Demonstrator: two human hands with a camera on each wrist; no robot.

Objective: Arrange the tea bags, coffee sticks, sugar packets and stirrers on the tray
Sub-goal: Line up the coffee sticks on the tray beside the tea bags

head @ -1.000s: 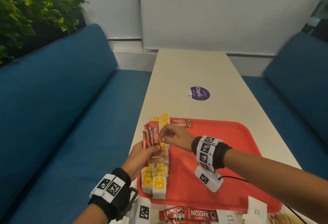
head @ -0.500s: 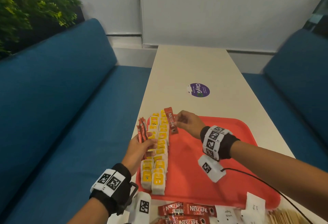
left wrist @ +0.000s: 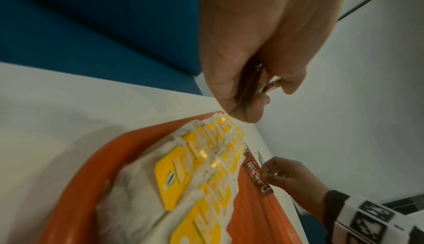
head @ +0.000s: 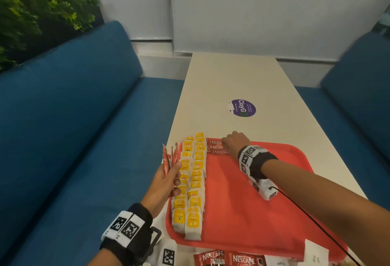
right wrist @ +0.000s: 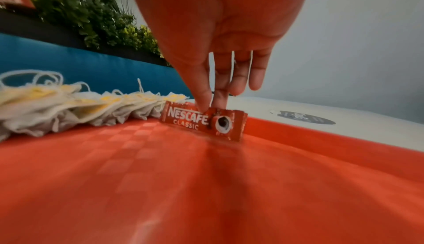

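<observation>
Tray (head: 253,213) corner behind right hand (head: 235,142)

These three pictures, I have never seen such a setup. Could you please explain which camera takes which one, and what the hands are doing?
No machine here: a person wears one camera on the head and one on each wrist. The head view looks down on a pale long table bearing a flat red plastic tray. Along the tray's left side lie two rows of white tea bags with yellow tags. The left wrist view shows the left hand gripping a bunch of red coffee sticks. The right wrist view shows the right hand pinching one red Nescafe coffee stick at the tray's far edge.
</observation>
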